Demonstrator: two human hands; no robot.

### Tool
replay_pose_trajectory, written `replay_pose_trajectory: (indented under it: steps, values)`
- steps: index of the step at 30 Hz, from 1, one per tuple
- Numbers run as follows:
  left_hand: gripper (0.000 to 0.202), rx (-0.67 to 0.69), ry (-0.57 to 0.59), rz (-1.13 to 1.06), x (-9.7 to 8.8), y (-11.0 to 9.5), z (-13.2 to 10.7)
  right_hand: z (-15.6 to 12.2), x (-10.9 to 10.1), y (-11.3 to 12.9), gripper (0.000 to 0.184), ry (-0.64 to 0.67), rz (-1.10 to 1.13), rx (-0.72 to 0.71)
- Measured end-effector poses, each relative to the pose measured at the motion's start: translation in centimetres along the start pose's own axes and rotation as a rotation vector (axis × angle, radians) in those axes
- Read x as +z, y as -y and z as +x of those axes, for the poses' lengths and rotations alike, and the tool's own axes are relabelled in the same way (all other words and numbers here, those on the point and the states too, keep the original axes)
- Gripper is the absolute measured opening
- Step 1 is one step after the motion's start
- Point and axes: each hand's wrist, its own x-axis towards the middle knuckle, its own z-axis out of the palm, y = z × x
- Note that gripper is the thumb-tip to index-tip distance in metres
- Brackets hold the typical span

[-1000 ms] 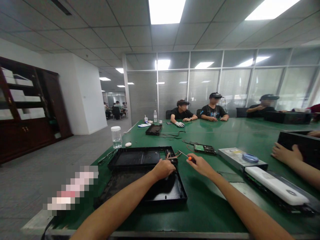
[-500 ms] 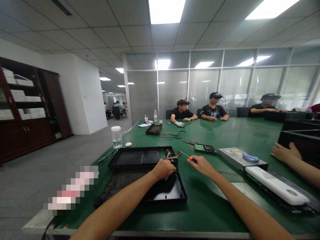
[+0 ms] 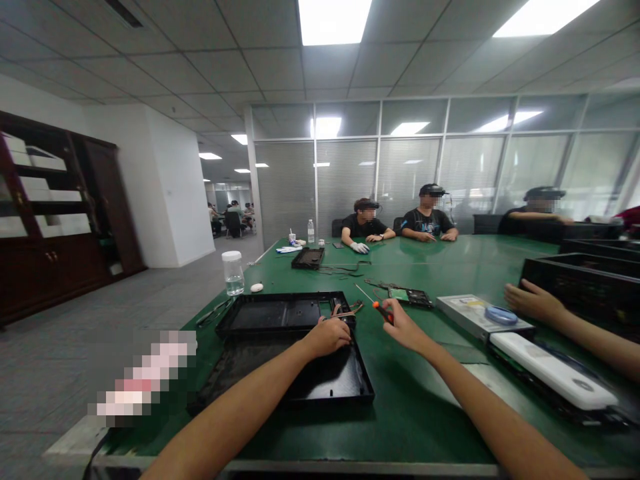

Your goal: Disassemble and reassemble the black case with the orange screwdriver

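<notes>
The screwdriver (image 3: 385, 313) has swung up off the wires (image 3: 342, 312), pointing to ten o'clock, right hand (image 3: 403, 328) closed round it! Left hand (image 3: 327, 337) curls at the four-o'clock corner of the black tray (image 3: 280, 312), grip hidden.

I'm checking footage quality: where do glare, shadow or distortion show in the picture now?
Head view: ceiling lights blown out white; head view: glare on the near black tray; head view: soft shadow on the table beneath the right forearm; head view: cupboard apparently skewed by the lens.

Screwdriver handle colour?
Screwdriver handle: orange and black, as far as it shows; head view.
</notes>
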Motion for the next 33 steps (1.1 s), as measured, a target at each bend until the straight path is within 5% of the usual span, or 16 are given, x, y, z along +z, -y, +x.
replay_pose_trajectory:
  steps: [9,15,22,29,33]
  values:
    - [0.019,-0.065,-0.059,0.016,0.2,-0.1,0.3,0.7,-0.7,1.1,0.035,-0.045,0.456,0.223]
    - [0.019,-0.078,-0.038,0.041,0.5,-0.1,0.4,0.5,-1.1,1.0,0.035,-0.253,0.487,0.269]
    - [0.020,-0.009,0.028,0.094,-0.1,-0.4,-0.3,0.3,-1.0,1.4,0.034,-0.216,0.474,0.233]
    - [0.018,-0.100,-0.101,-0.018,0.4,-0.3,0.3,0.4,-1.1,1.4,0.038,-0.227,0.470,0.260]
    - [0.015,-0.137,-0.080,-0.032,0.7,-0.4,0.3,0.5,-1.1,1.3,0.037,-0.236,0.509,0.264]
